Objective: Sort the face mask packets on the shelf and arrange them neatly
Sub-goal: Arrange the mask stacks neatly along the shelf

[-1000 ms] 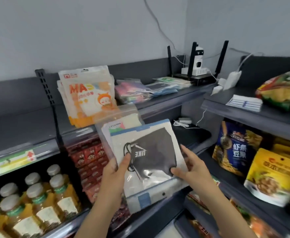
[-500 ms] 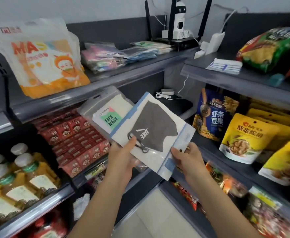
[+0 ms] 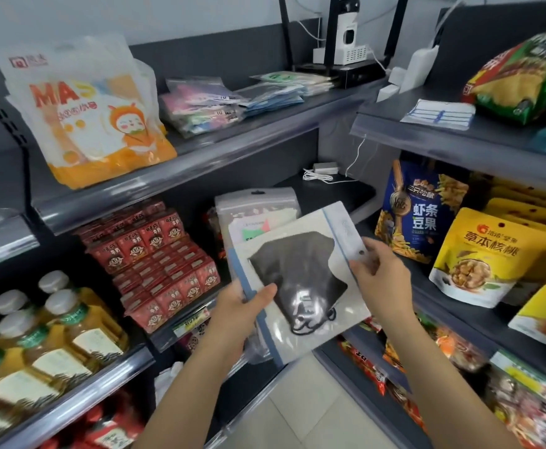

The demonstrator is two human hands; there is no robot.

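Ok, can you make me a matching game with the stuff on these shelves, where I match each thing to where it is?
Things:
1 black mask packet
2 orange MASK bag
3 yellow walnut pouch
4 juice bottles

Places:
A upper left shelf
B lower left shelf
C held by the left hand and right hand
D right shelf

Pairs: 1-C, 2-A, 3-D, 4-B.

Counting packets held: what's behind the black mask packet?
A second clear packet pokes out behind the black mask packet; its lower half and anything further back are covered.
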